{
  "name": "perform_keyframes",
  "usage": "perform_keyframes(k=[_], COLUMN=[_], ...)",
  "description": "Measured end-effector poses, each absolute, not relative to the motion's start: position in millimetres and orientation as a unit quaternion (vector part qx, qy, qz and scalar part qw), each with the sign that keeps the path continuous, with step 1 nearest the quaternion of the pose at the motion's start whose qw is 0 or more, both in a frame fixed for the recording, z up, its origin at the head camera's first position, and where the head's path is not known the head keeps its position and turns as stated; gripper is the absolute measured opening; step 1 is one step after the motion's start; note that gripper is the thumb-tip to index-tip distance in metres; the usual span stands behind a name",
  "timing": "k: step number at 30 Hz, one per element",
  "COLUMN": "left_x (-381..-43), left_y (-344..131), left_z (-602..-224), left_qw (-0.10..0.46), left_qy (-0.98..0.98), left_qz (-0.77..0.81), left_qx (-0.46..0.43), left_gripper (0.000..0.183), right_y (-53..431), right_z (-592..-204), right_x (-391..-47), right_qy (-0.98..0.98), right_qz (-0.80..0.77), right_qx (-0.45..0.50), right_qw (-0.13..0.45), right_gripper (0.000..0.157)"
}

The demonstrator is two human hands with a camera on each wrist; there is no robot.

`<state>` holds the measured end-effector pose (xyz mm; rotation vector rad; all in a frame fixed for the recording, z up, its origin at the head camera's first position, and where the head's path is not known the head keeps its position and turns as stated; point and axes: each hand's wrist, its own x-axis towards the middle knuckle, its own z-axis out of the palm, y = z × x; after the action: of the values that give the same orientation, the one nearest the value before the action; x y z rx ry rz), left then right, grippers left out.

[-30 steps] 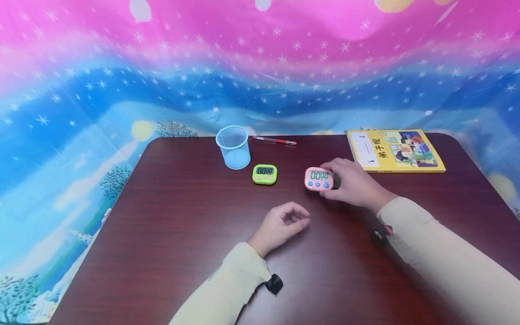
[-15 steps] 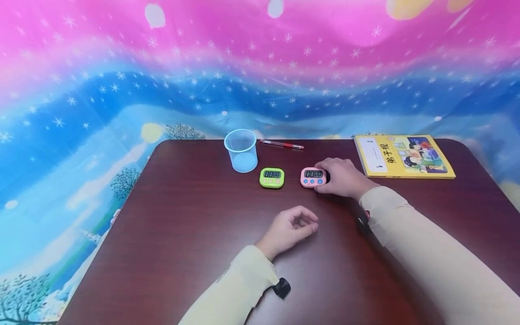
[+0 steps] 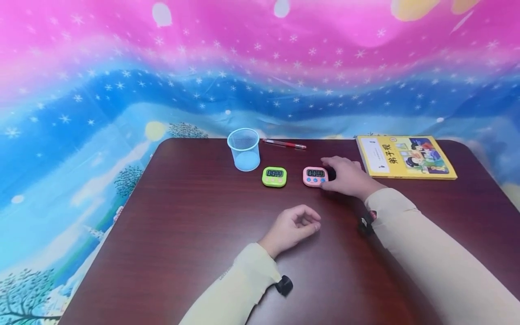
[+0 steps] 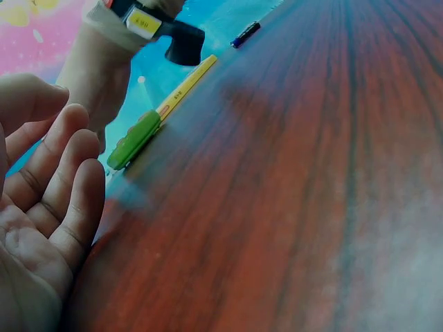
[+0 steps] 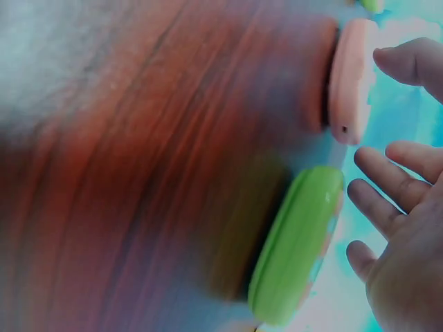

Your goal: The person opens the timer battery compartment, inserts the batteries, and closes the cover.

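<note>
A pink digital timer (image 3: 315,177) lies on the table. At its right side is my right hand (image 3: 348,179), fingers spread; in the right wrist view the thumb (image 5: 401,62) is close to the pink timer (image 5: 353,83), which is not gripped. Below the fingers in that view stands a green timer-like case (image 5: 297,249), which the hand seems to hide in the head view. Left of the pink timer lies a green timer (image 3: 274,177). My left hand (image 3: 290,228) rests loosely curled near the table's middle, holding nothing.
A light blue mesh pen cup (image 3: 245,151) stands at the back, beside a red pen (image 3: 284,144). At the back right lies a yellow book (image 3: 407,157). A patterned cloth (image 3: 260,67) hangs behind the table's far edge.
The pink timer, held by my right hand a second ago, came down onto the table beside the green one. The right hand has since loosened from it. My left hand stays loosely curled.
</note>
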<state>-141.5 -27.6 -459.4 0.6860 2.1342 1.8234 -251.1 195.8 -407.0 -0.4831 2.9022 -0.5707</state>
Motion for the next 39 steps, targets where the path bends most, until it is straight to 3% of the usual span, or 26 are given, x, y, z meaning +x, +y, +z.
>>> perform_keyframes(k=[24,39], left_x=[-140.7,-139.8], left_y=[-29.4,-25.6], left_z=[-459.1,-457.0], left_qw=[0.124,0.128], left_qy=[0.736,0.736], left_qz=[0.627,0.626], left_qx=[0.222,0.226], left_gripper=[0.013,0.017], right_y=[253.8,261.3], right_z=[-414.3,-407.9], right_x=[-230.3,-218.0], right_qy=[0.967,0.96], right_qz=[-0.185,-0.227], right_qx=[-0.148,-0.12], right_qw=[0.092,0.108], right_gripper=[0.078,0.076])
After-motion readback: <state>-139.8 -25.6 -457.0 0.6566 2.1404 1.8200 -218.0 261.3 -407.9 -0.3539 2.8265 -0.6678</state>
